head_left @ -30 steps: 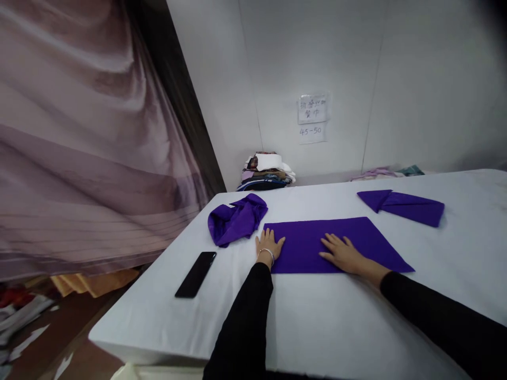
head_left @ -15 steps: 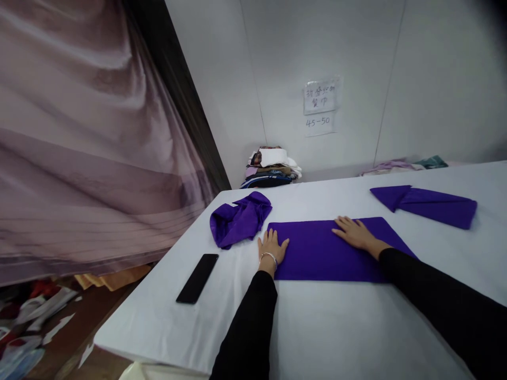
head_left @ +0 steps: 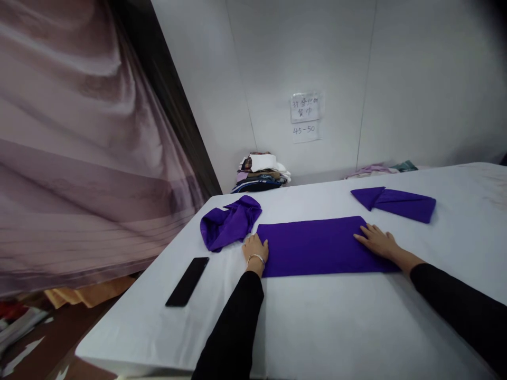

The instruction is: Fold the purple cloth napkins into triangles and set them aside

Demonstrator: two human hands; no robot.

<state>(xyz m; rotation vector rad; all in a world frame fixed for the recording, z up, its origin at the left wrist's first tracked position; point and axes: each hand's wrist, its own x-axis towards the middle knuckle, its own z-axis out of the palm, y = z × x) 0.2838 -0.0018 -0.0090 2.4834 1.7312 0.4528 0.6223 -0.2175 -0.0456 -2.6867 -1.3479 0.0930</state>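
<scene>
A purple napkin [head_left: 312,248], folded into a long flat rectangle, lies on the white-covered table in front of me. My left hand [head_left: 255,250] rests at its left edge, fingers pointing away from me and thumb lying apart on the cloth. Toward the right end, my right hand [head_left: 378,241] lies open across the edge, its fingers spread. Both palms face down. Just beyond my left hand is a crumpled purple cloth [head_left: 231,224]. Another purple napkin [head_left: 396,203], folded with a pointed end, lies farther back on the right.
A black phone [head_left: 187,282] lies on the white tablecloth [head_left: 336,322] left of my arm. Behind the table is a stack of folded clothes [head_left: 261,171], with more cloth [head_left: 372,170] farther right. A pink curtain [head_left: 79,148] hangs at the left. Handwritten signs [head_left: 306,116] are on the wall.
My right hand has slid rightward from the middle of the napkin to its right end. My left hand stays at the left edge. The camera view has turned slightly.
</scene>
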